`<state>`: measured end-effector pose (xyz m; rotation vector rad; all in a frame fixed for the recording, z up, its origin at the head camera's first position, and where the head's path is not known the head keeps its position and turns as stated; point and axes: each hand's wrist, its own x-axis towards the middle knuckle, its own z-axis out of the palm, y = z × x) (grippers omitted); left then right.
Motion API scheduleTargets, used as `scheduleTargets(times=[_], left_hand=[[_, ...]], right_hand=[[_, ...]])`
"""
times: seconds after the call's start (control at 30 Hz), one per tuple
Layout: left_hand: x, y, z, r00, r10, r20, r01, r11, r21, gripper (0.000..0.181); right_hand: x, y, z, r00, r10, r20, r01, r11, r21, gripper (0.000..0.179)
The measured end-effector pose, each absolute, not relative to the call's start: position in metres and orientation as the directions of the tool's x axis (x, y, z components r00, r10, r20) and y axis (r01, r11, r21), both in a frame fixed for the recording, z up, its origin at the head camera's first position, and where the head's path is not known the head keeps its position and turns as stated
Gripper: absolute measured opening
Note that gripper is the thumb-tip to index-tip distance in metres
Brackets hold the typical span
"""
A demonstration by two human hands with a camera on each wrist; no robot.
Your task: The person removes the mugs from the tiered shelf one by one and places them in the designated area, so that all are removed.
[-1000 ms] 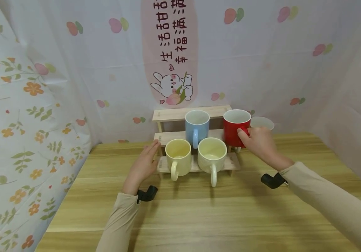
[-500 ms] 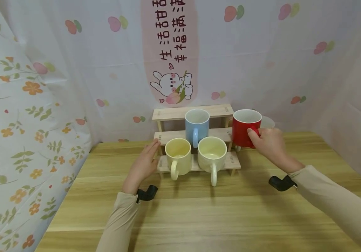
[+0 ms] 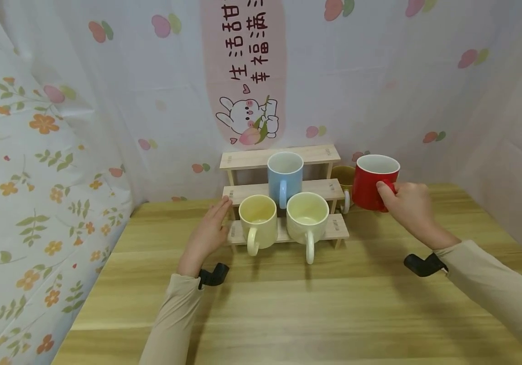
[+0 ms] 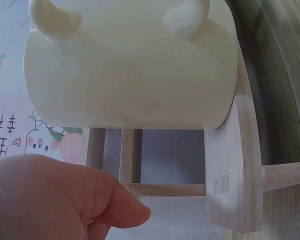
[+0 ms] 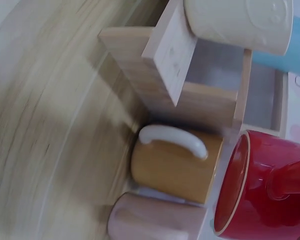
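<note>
My right hand point(image 3: 409, 208) grips the handle of a red mug point(image 3: 367, 188), held upright to the right of a three-tier wooden rack point(image 3: 243, 192). My left hand point(image 3: 207, 230) has its fingers straight, with the tips touching the left end of the rack's middle tier. On that tier stands a light blue mug point(image 3: 291, 185). The lowest tier bears a yellow mug point(image 3: 266, 232) and a pale cream mug point(image 3: 299, 232), handles towards me. In the left wrist view, a cream-coloured mug point(image 4: 135, 85) shows beyond my thumb.
Beside the rack's right end, a mustard mug point(image 5: 175, 167) with a white handle stands on the wooden table point(image 3: 265, 309). A pale pink mug point(image 5: 160, 215) is next to it in the right wrist view. A printed curtain point(image 3: 160, 121) hangs close behind the rack.
The red mug has moved right with my right hand, away from the rack's middle tier, uncovering the mustard mug. My left hand stays at the rack. The head view tilts slightly down.
</note>
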<state>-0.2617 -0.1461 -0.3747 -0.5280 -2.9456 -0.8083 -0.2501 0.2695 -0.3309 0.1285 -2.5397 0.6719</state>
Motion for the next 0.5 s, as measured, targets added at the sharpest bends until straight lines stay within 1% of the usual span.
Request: scheduleTargets(times=[0.13, 0.5], left_hand=[[-0.262, -0.147, -0.375, -0.942, 0.309, 0.132, 0.333, 0.809, 0.484, 0.063], [-0.263, -0.147, -0.377, -0.939, 0.311, 0.146, 0.342, 0.805, 0.485, 0.062]], right_hand=[[-0.248, 0.278, -0.33, -0.886, 0.066, 0.458, -0.167, 0.877, -0.45, 0.057], [-0.241, 0.31, -0.339, -0.875, 0.124, 0.469, -0.106, 0.894, -0.434, 0.056]])
